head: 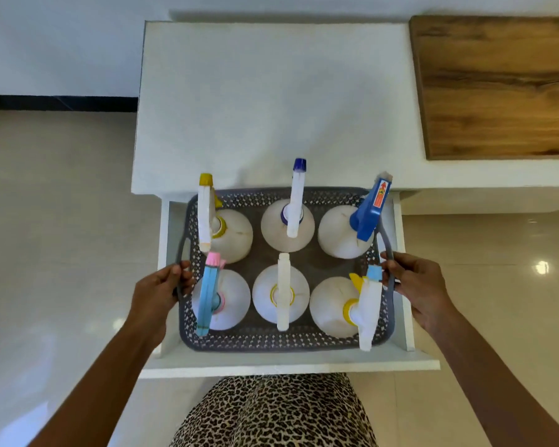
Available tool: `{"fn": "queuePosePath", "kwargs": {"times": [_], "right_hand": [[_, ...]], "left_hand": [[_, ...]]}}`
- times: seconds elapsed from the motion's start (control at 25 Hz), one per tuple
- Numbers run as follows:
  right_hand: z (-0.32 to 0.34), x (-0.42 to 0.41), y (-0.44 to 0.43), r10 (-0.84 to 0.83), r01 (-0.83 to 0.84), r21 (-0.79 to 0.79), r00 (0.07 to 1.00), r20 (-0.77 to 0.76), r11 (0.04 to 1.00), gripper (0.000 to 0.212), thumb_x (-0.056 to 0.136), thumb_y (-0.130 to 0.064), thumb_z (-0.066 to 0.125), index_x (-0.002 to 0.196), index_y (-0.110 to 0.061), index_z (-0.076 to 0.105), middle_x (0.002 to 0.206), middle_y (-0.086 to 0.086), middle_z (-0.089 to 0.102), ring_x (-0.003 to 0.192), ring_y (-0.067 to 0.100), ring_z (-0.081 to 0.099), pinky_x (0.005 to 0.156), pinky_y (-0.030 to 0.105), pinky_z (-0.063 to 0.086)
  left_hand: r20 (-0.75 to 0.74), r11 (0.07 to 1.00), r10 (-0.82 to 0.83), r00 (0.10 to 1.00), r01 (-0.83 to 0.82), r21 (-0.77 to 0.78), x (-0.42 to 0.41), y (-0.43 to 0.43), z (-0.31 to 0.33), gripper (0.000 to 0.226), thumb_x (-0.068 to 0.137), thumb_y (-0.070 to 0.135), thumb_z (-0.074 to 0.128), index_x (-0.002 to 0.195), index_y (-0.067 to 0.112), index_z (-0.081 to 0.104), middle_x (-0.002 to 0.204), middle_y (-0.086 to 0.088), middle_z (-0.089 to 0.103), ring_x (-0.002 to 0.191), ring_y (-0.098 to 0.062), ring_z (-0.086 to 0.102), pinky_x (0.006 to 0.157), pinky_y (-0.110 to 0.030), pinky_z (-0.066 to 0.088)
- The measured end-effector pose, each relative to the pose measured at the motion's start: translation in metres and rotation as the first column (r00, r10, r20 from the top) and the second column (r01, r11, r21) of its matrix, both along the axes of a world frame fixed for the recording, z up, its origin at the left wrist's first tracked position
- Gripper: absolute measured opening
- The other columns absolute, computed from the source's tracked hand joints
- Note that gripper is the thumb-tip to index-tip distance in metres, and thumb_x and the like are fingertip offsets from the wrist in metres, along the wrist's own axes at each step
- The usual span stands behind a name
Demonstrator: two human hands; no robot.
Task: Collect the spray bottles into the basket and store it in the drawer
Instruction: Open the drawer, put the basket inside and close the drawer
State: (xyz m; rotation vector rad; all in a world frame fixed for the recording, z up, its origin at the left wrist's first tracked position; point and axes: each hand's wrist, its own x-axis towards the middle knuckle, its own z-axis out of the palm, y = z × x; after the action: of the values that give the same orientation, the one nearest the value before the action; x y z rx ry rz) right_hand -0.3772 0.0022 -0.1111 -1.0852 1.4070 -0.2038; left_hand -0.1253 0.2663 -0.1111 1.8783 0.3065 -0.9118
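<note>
We count six spray bottles (284,225) upright in grey basket (271,341); collecting looks done. Basket sits low inside open drawer (288,362). Left hand (157,290) and right hand (415,285) each curl round a side handle. Left: release, push drawer closed.

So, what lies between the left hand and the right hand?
In the head view, the grey basket fills that stretch; the left hand and the right hand each hold one of its handles. Three spray bottles of its front row stand between them.
</note>
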Motion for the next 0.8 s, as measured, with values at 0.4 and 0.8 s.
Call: {"fn": "queuePosePath", "kwargs": {"times": [0.4,0.8], "right_hand": [[-0.068,-0.028,0.032,-0.02,0.029,0.053,0.984,-0.176,0.998,0.018,0.086,0.002,0.055,0.1,-0.001,0.066,0.069,-0.003,0.07,0.056,0.003,0.066,0.069,0.019,0.056],[-0.176,0.006,0.004,0.035,-0.026,0.029,0.91,-0.413,0.999,0.023,0.08,-0.001,0.065,0.103,0.003,0.067,0.091,0.012,0.067,0.084,0.023,0.061,0.084,0.034,0.052]], "left_hand": [[-0.108,0.992,-0.064,0.992,0.075,0.102,-0.015,0.02,-0.061,0.029,0.094,0.008,0.044,0.116,-0.006,0.056,0.092,-0.012,0.064,0.082,-0.024,0.061,0.066,-0.022,0.055],[-0.199,0.969,-0.033,0.979,0.08,0.233,-0.003,-0.01,-0.177,0.027,0.093,0.003,0.043,0.115,-0.004,0.057,0.113,-0.018,0.061,0.095,-0.029,0.059,0.091,-0.038,0.047]]}}
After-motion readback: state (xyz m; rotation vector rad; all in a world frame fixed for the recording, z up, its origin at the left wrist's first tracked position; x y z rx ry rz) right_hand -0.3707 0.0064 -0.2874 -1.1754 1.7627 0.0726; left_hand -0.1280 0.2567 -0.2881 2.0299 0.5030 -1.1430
